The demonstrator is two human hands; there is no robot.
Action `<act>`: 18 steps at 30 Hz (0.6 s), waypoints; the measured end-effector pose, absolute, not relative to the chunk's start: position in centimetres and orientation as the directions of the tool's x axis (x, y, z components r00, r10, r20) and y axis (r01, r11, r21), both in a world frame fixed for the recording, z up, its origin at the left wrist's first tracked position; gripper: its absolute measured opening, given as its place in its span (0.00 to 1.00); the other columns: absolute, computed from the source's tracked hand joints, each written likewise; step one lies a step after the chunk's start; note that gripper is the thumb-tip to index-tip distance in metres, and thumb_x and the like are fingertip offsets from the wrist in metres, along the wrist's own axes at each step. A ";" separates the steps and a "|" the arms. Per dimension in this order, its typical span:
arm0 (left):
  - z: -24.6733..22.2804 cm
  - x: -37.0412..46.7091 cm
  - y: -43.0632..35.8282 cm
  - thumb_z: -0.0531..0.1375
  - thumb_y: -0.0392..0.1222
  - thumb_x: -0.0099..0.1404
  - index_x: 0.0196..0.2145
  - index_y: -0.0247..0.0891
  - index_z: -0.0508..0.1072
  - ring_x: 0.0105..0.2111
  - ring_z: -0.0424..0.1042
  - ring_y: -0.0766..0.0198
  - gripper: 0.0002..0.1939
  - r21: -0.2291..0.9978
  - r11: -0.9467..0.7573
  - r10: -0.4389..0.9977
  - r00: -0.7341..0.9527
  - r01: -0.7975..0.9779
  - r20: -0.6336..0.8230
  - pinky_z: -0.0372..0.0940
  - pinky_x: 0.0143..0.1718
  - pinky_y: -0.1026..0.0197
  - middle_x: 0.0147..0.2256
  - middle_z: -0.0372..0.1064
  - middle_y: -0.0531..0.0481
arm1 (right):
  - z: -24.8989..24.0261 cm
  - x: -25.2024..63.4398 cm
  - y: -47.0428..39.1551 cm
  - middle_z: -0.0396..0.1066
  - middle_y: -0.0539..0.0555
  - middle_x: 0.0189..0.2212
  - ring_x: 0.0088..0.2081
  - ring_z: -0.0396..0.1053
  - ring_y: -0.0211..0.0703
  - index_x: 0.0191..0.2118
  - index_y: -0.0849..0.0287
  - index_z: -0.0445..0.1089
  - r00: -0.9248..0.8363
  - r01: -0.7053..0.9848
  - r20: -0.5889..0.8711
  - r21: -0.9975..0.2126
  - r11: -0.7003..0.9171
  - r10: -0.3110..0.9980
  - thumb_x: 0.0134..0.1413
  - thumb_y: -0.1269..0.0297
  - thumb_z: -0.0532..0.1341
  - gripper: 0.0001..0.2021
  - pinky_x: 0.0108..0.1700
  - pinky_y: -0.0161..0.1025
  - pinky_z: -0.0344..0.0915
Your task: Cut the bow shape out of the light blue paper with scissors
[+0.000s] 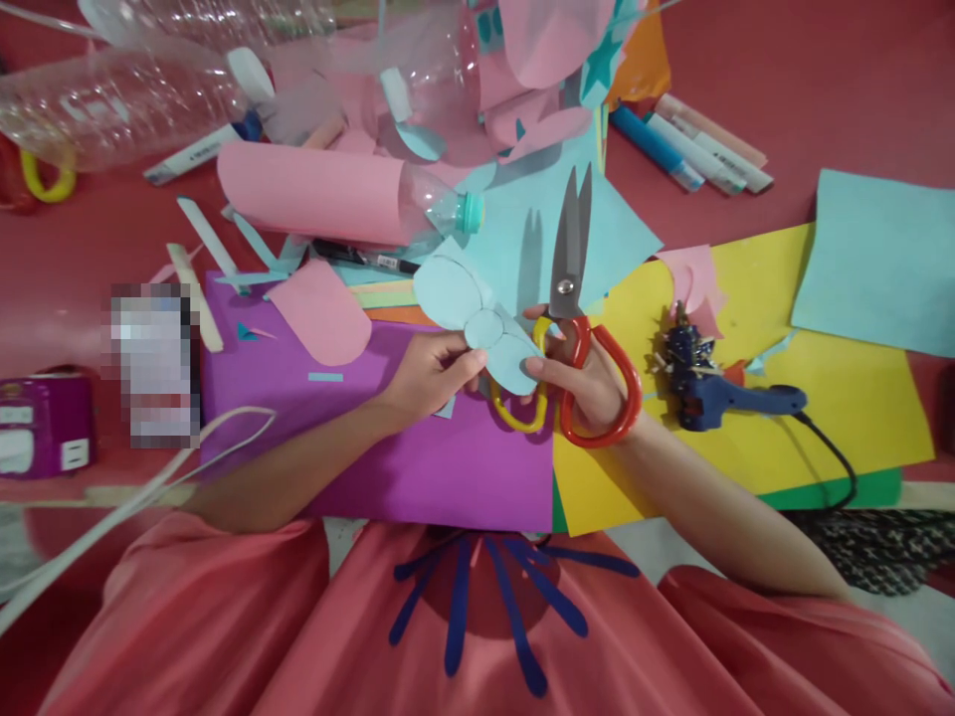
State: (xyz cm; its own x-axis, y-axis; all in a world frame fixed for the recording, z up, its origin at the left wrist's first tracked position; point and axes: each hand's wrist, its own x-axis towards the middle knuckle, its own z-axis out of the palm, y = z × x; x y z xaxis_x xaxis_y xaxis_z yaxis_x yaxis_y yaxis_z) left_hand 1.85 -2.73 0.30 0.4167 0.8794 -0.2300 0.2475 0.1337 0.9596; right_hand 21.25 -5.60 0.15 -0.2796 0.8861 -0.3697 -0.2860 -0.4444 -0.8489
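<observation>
A light blue paper cutout (483,326) with rounded lobes and pencil lines is held between both hands above the purple sheet. My left hand (439,373) pinches its lower left edge, thumb on top. My right hand (578,373) grips its lower right lobe between thumb and fingers. Large scissors (601,388), with one red and one yellow handle, hang on my right hand; their blades point up and away, slightly parted, clear of the paper. Purple sheet (358,428) and yellow sheet (746,438) lie beneath.
A pink-wrapped bottle (320,194) lies beyond the hands, near clear bottles (126,99) and markers (657,147). A blue glue gun (738,396) with a black cord rests at the right. At the left are a phone (156,368), a purple box (45,423) and a white cable (126,517).
</observation>
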 end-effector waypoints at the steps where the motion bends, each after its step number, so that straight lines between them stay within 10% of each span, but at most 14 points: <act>1: 0.3 1.8 -2.7 0.56 0.49 0.59 0.18 0.39 0.65 0.17 0.59 0.71 0.16 0.959 0.133 0.883 0.409 0.251 -0.229 0.57 0.21 0.66 0.15 0.61 0.56 | 0.1 21.3 -5.6 0.70 0.41 0.28 0.20 0.72 0.36 0.54 0.51 0.57 -0.286 -0.296 -0.373 -0.841 -0.452 0.883 0.47 0.54 0.74 0.33 0.24 0.35 0.71; 10: 0.2 1.5 -2.5 0.61 0.60 0.61 0.26 0.39 0.75 0.31 0.74 0.63 0.21 0.945 0.045 0.828 0.518 0.323 -0.216 0.69 0.34 0.64 0.25 0.73 0.51 | 0.9 20.8 -5.1 0.67 0.40 0.23 0.18 0.69 0.36 0.50 0.52 0.59 -0.373 -0.246 -0.368 -0.846 -0.473 0.852 0.46 0.53 0.74 0.31 0.21 0.34 0.67; 18: -0.1 1.2 -1.6 0.61 0.61 0.61 0.19 0.38 0.67 0.16 0.63 0.71 0.25 0.957 0.289 0.896 0.351 0.005 -0.272 0.59 0.18 0.67 0.16 0.65 0.53 | 0.2 20.5 -5.1 0.68 0.44 0.24 0.13 0.57 0.32 0.45 0.52 0.63 -0.353 -0.443 -0.321 -0.770 -0.459 0.879 0.49 0.32 0.62 0.29 0.15 0.35 0.58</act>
